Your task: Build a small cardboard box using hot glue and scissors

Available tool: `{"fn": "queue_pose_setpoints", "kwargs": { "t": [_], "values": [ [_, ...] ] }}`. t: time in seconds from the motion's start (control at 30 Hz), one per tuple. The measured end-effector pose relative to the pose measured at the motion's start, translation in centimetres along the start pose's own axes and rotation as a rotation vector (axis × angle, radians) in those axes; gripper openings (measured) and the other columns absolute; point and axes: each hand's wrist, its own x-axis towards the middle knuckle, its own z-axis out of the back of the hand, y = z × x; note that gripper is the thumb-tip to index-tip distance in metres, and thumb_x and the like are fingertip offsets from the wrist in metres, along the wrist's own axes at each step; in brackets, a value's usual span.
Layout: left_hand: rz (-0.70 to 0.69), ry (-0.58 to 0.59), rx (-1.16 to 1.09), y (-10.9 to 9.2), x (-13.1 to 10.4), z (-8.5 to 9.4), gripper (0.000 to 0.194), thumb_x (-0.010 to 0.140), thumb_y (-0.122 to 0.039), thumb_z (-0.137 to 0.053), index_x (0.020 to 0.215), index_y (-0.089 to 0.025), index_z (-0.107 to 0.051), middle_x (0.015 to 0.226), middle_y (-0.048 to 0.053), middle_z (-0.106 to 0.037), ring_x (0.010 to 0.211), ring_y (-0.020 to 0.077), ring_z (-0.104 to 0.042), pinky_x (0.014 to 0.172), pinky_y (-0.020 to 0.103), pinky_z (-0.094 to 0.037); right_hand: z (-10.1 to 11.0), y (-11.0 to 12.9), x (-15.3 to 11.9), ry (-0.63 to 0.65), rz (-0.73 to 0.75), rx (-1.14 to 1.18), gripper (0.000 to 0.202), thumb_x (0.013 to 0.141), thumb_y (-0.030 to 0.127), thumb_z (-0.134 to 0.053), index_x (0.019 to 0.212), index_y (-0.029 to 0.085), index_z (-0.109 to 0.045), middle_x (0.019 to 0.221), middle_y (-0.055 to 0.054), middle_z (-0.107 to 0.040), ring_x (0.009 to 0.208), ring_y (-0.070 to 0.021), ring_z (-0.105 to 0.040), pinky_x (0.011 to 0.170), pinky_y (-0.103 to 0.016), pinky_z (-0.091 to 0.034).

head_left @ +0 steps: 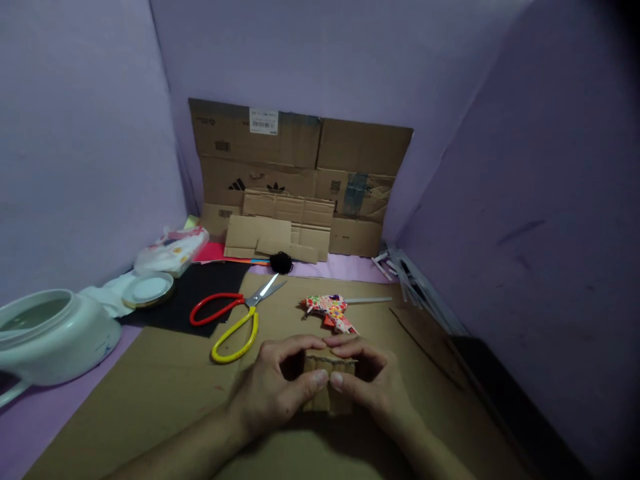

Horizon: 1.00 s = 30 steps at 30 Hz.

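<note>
Between my two hands is a small block of folded cardboard, with a rough corrugated edge along its top. My left hand grips its left side, thumb on the near face and fingers over the top. On the right side my right hand holds it the same way, the two thumb tips almost meeting. Beyond the hands lies a flower-patterned glue gun with a glue stick sticking out of its back. To the left, scissors with one red and one yellow handle lie spread apart.
A cardboard sheet covers the work surface. Large cardboard leans on the back wall, smaller pieces before it. A white pot, lid and plastic packet stand left. Black yarn lies behind; glue sticks lie right.
</note>
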Motion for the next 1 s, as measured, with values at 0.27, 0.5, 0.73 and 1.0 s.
{"fn": "queue_pose_setpoints", "kwargs": {
  "t": [0.27,0.5,0.73,1.0],
  "values": [
    [0.007,-0.025,0.024,-0.2,0.06,0.0,0.031,0.074,-0.023,-0.067,0.105,-0.018,-0.067,0.107,0.008,-0.072,0.096,0.0246,-0.067,0.086,0.037,-0.053,-0.02,0.12,0.04,0.002,-0.008,0.003,0.022,0.059,0.019,-0.084,0.078,0.027,-0.076,0.09,-0.005,-0.077,0.088,-0.0245,-0.071,0.078,-0.038,-0.057],
    [-0.011,-0.015,0.027,-0.17,-0.08,-0.03,0.031,0.075,-0.021,-0.066,0.105,-0.018,-0.067,0.106,0.007,-0.073,0.095,0.0238,-0.068,0.085,0.036,-0.053,-0.16,0.31,0.1,0.001,-0.006,-0.002,0.019,0.06,0.029,-0.084,0.077,0.026,-0.076,0.09,-0.008,-0.077,0.088,-0.026,-0.071,0.077,-0.04,-0.058],
    [-0.015,-0.003,0.035,-0.16,0.06,0.06,0.032,0.076,-0.02,-0.066,0.107,-0.019,-0.066,0.108,0.007,-0.072,0.097,0.0236,-0.067,0.086,0.035,-0.053,0.05,0.09,0.02,0.004,0.018,-0.017,0.018,0.062,0.028,-0.084,0.078,0.028,-0.076,0.092,-0.007,-0.076,0.089,-0.025,-0.071,0.08,-0.039,-0.056],
    [-0.034,-0.028,0.037,-0.25,-0.08,0.0,0.032,0.073,-0.019,-0.067,0.105,-0.018,-0.067,0.107,0.008,-0.073,0.096,0.0237,-0.067,0.085,0.035,-0.053,-0.03,0.41,0.01,0.013,0.017,-0.031,0.018,0.062,0.028,-0.083,0.078,0.027,-0.076,0.091,-0.007,-0.077,0.09,-0.026,-0.071,0.079,-0.041,-0.056]
  ]
}}
